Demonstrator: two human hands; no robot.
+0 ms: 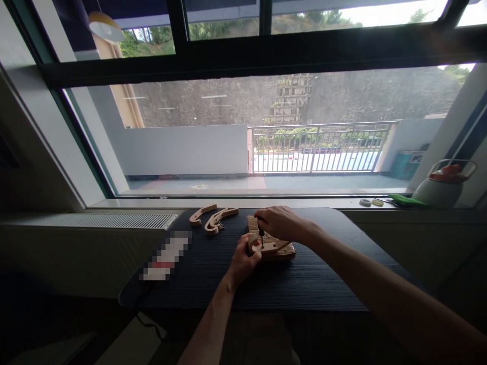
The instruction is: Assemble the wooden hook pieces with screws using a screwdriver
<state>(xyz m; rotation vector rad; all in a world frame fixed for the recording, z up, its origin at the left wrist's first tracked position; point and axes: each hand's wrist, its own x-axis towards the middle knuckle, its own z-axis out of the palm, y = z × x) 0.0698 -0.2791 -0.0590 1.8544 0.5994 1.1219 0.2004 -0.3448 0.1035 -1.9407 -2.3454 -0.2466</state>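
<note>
By the window, the right hand (279, 223) wraps a dark, near-upright tool (261, 234) — seemingly working its tip into the curved wooden piece (273, 247), whose nine-o'clock end the left hand (243, 258) holds over a ridged block (291, 253). Other curved pieces (218, 217) lie toward ten o'clock. I'd judge steady pressure matters next.

Daylight comes only through the window (236, 61), its sky (380, 14) bleached white. The room is dim; the right hand (281, 223) catches light on top, while the table's (312, 289) near side sinks into shadow. Wide-angle stretch slants the edges; a pixelated patch (165, 258) hides detail.
</note>
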